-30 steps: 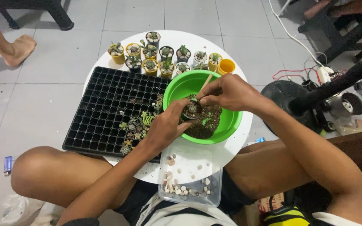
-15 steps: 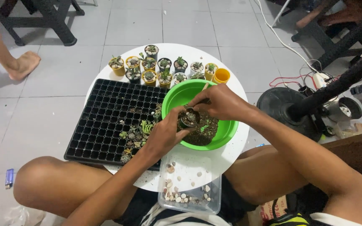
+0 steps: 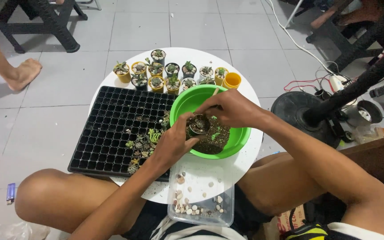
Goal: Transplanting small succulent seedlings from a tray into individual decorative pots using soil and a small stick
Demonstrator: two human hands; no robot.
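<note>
My left hand (image 3: 174, 141) holds a small black pot (image 3: 198, 125) with a tiny succulent in it, just over the near rim of a green bowl (image 3: 183, 103) that has dark soil at its bottom. My right hand (image 3: 228, 108) is curled over the pot from the right, fingers closed around a thin stick whose pale end pokes up behind the hand. Both hands meet above the bowl on the round white table (image 3: 112, 79).
A black seedling tray (image 3: 107, 129) with a few small succulents lies left of the bowl. Several small potted succulents (image 3: 165, 73) and an empty yellow pot (image 3: 232, 80) line the far edge. A clear box of pebbles (image 3: 201, 202) sits near me. Another person's bare foot (image 3: 23, 73) rests at the left.
The view has shifted slightly, so the table sits lower in frame. Both hands stay over the green bowl with the small pot, the right hand working at the pot's top.
</note>
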